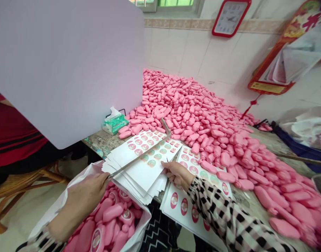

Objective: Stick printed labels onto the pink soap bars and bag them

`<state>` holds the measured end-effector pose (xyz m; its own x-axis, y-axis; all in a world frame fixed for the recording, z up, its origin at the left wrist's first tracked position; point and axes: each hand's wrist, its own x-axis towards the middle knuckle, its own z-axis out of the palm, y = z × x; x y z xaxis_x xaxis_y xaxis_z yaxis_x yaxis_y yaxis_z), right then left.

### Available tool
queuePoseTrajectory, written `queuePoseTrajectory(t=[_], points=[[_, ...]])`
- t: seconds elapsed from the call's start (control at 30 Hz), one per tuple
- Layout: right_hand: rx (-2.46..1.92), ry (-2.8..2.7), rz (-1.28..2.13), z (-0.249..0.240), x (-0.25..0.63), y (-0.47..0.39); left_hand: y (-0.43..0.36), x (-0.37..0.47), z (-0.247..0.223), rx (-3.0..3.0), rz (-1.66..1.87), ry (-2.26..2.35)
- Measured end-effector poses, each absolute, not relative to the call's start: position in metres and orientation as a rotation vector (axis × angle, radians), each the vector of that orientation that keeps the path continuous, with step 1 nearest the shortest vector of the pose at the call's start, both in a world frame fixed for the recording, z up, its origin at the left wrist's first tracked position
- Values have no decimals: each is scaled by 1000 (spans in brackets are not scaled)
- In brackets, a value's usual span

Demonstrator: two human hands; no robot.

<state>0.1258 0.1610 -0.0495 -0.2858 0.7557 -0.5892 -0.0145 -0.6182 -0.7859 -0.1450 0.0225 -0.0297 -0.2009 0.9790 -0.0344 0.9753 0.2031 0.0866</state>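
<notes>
My left hand [89,196] is closed around the near end of a long thin metal bar [139,161], whose far end is bent. The bar lies slantwise across a stack of white sticker sheets [115,159] printed with pink and green oval labels. At the stack's right edge, my right hand [177,173] pinches the edge of the top sticker sheet [144,175]. A thin dark point shows by its fingertips, too small to name. Under my right forearm lies a second pile of sticker sheets [173,215] with larger pink ovals.
Small pink bottles [186,105] are heaped over the table to the wall. Labelled pink bottles [113,213] fill a white sack [146,217] below my left hand. A tissue pack [114,122] stands beside a large pale panel [71,63]. A person in red [15,129] sits at left.
</notes>
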Motion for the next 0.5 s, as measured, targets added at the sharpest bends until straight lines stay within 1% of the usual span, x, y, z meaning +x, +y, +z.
queuePoseTrajectory(t=[0.17, 0.27, 0.5], points=[[-1409, -1177, 2017, -41, 173, 128, 24, -145, -39, 2010, 87, 2317], [-1405, -1238, 1987, -45, 210, 104, 28, -130, -28, 2185, 169, 2258], [-1354, -1009, 1906, -55, 259, 56, 35, -52, 28, 2757, 810, 1732]])
